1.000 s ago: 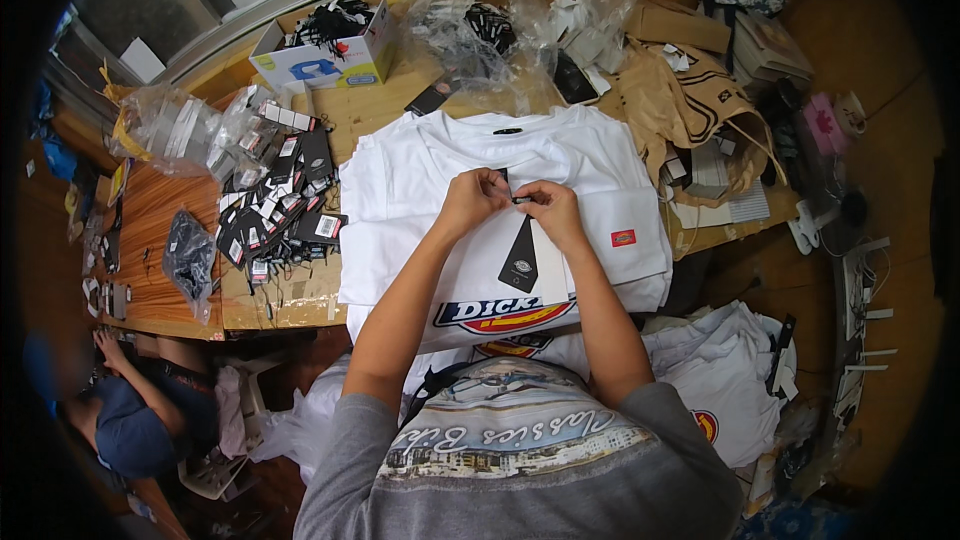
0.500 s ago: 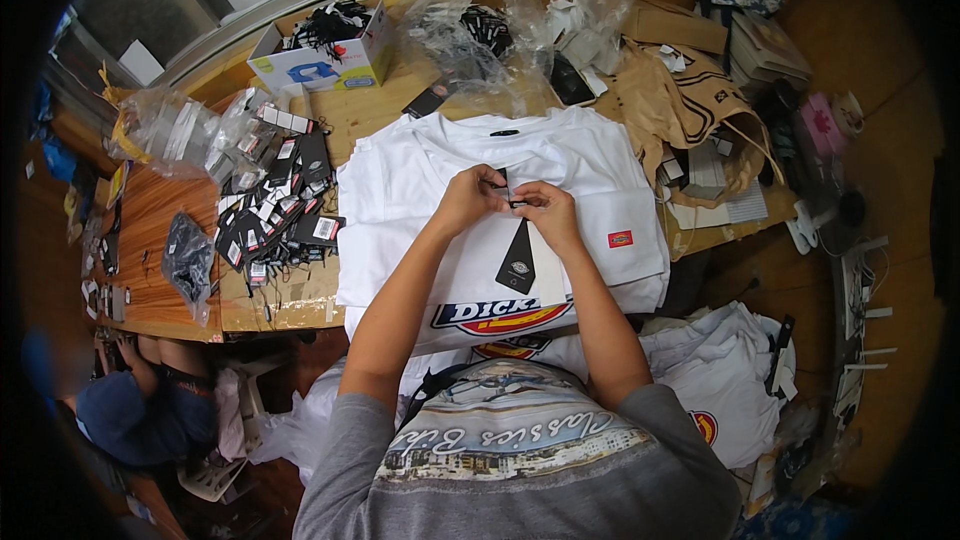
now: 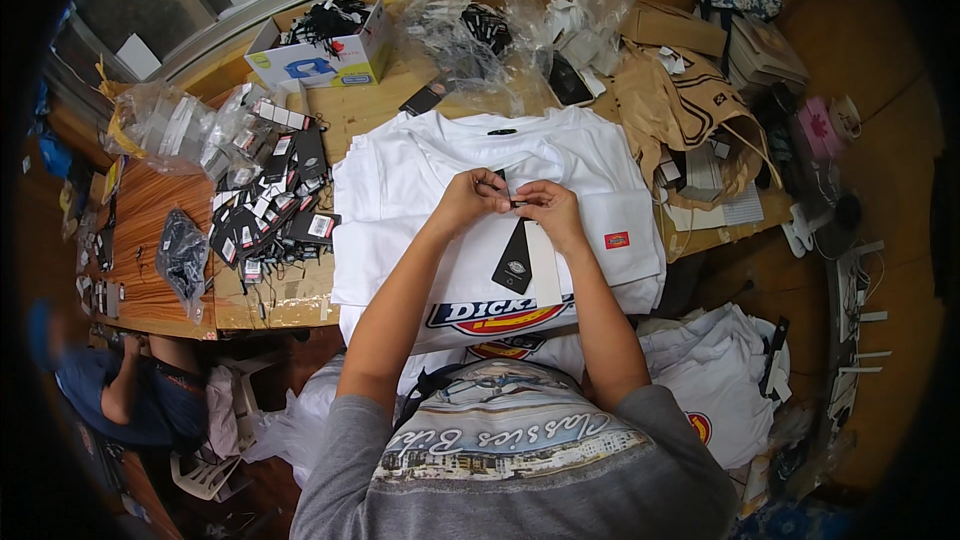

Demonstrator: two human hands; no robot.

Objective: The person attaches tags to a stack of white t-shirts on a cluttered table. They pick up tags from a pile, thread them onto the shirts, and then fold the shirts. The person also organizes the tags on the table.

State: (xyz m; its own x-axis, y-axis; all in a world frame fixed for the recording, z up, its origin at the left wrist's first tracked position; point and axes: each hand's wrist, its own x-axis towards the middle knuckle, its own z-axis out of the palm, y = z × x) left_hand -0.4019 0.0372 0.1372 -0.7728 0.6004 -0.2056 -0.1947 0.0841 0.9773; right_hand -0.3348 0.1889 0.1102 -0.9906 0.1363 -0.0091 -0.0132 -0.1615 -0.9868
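So you've got both hands up over the middle of a white t-shirt (image 3: 590, 175) that's spread flat on the wooden table (image 3: 370, 115), on top of a stack of more white shirts. Your left hand (image 3: 468, 202) and right hand (image 3: 552, 212) are nearly touching, fingertips pinched narrow around a thin dark string or fastener between them, too small to tell exactly what it is. Hanging just below your fingers is a black hang tag (image 3: 516, 258) with a white tag (image 3: 543, 265) right beside it, both lying on the shirt's chest just above the printed logo. There's a little red label (image 3: 616, 240) on the shirt to your right. Off to your left sits a pile of black hang tags (image 3: 268, 210) next to clear plastic bags (image 3: 165, 120), and a white cardboard box (image 3: 325, 55) of dark bits sits at the far edge. A crumpled brown paper bag (image 3: 680, 110) is on your right, and another person (image 3: 120, 390) is sitting low on your left.
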